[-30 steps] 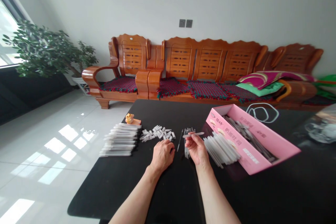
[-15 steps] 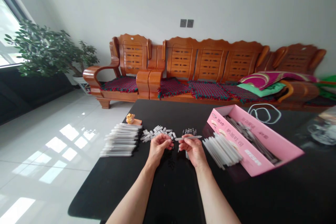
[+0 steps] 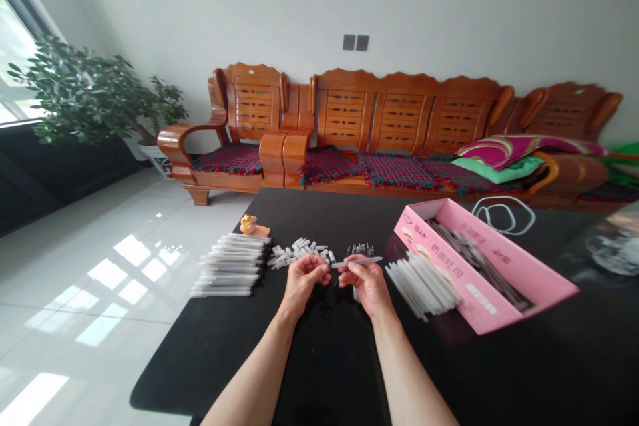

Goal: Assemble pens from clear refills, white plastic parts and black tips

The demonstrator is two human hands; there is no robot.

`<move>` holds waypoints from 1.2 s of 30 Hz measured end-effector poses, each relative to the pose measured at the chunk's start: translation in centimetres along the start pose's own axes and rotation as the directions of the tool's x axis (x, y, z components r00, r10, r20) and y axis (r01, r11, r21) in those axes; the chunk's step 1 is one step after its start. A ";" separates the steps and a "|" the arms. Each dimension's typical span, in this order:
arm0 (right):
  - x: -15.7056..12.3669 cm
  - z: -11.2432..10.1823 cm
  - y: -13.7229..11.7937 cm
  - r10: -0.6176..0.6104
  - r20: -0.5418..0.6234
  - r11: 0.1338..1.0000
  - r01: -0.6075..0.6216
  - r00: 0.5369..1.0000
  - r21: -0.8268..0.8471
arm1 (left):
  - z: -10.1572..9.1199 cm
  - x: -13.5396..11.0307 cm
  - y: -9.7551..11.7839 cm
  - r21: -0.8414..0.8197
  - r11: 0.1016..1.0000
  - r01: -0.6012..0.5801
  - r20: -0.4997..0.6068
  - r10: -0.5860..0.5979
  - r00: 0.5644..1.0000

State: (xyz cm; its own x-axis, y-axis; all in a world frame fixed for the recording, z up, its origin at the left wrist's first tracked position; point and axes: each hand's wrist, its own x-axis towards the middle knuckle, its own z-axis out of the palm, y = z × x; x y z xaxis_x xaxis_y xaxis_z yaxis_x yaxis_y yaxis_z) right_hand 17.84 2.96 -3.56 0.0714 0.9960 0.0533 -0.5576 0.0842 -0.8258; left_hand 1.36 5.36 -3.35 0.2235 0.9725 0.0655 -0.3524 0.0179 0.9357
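My right hand [image 3: 366,283] is closed round a clear pen barrel [image 3: 363,261] that lies level and points right. My left hand [image 3: 303,276] is pinched at the barrel's left end on a small part I cannot make out. Both hands hover just above the black table [image 3: 499,379]. Close behind them lie a heap of small white caps [image 3: 298,252] and a small bundle of dark refills [image 3: 360,250]. Finished white pens [image 3: 230,265] lie stacked at the left. Loose clear barrels [image 3: 422,283] are piled at the right.
A pink cardboard box [image 3: 504,273] with dark refills inside sits at the right, a white cord loop [image 3: 502,216] behind it. A small yellow figurine [image 3: 247,223] stands near the pens. The table's left edge drops to a white tiled floor. A wooden sofa [image 3: 399,126] lines the far wall.
My left hand rose from the table by the caps and came to the left end of the barrel. My right hand lowered the barrel and turned it level.
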 end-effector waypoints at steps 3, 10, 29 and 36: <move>0.0 0.0 0.0 0.003 -0.006 1.000 -0.003 1.000 -0.011 | 0.0 0.0 0.0 -0.006 1.000 0.000 0.003 0.000 1.000; 0.0 0.0 -0.1 0.003 -0.007 1.000 -0.004 1.000 -0.019 | 0.1 0.0 0.3 0.012 1.000 0.006 0.001 -0.006 1.000; 0.0 0.1 0.0 0.004 -0.002 1.000 -0.004 1.000 -0.021 | -0.1 0.1 -0.1 0.003 1.000 0.026 0.031 -0.026 0.999; 0.0 0.0 0.0 -0.002 -0.005 0.998 0.002 1.000 -0.062 | 0.0 0.1 -0.1 0.016 1.000 0.008 0.025 -0.008 1.000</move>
State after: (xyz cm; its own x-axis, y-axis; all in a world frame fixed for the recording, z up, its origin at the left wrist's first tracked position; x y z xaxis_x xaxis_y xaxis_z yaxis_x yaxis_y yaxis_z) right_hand 17.80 2.98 -3.56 0.0771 0.9957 0.0522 -0.5049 0.0841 -0.8591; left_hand 1.34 5.42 -3.42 0.2493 0.9662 0.0663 -0.3360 0.0221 0.9416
